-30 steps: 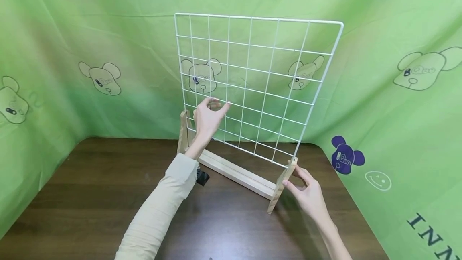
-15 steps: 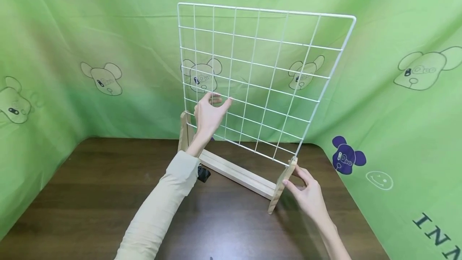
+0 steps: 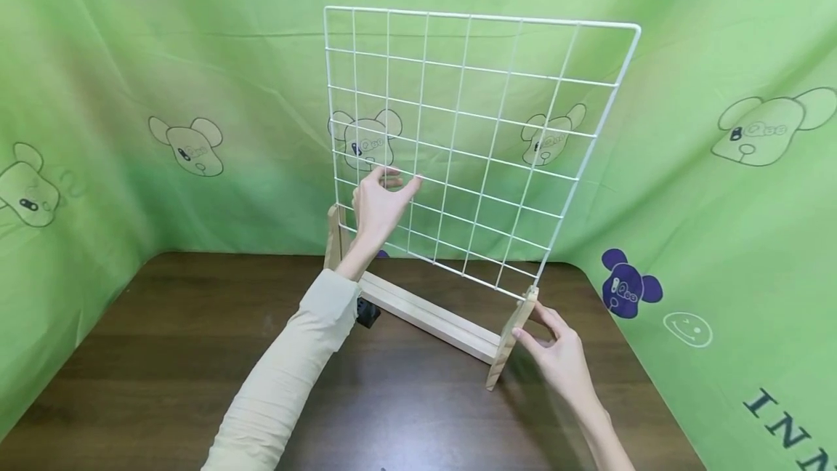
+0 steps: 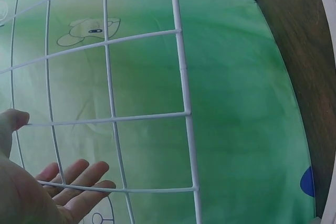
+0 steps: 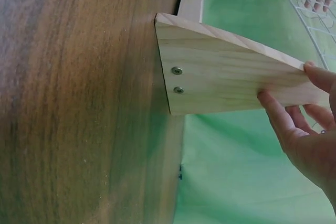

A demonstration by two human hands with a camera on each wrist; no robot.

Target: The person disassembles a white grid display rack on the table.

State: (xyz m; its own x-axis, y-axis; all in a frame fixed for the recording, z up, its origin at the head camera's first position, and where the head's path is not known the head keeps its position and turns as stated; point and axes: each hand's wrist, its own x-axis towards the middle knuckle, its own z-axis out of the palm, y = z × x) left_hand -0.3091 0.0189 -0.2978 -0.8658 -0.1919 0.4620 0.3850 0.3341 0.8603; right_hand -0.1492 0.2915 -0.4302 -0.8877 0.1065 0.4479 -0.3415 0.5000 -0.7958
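A white wire grid panel [image 3: 484, 17] stands up from a wooden stand, leaning slightly, its lower corners at the tops of two side boards. Low on its left part, my left hand [image 3: 379, 209] grips the wires. In the left wrist view the fingers [image 4: 86, 179] reach behind one wire while the thumb meets another. My right hand [image 3: 562, 355] holds the right side board [image 3: 513, 340] near its upper end, thumb on the near edge. Two screws [image 5: 177, 71] show low on that board's outer face. A pale wooden crossbar [image 3: 425, 315] joins it to the left side board [image 3: 333, 238], partly hidden by my left arm.
The stand rests on a dark brown wooden table [image 3: 163, 369]. Green cloth [image 3: 261, 78] printed with bear heads hangs close behind and on both sides. A small black device [image 3: 368, 312] sits under my left wrist.
Early on, the grid panel rose slightly and its top shifted right, my left hand going up with it. Since then the panel has stayed almost still. My right hand keeps its hold.
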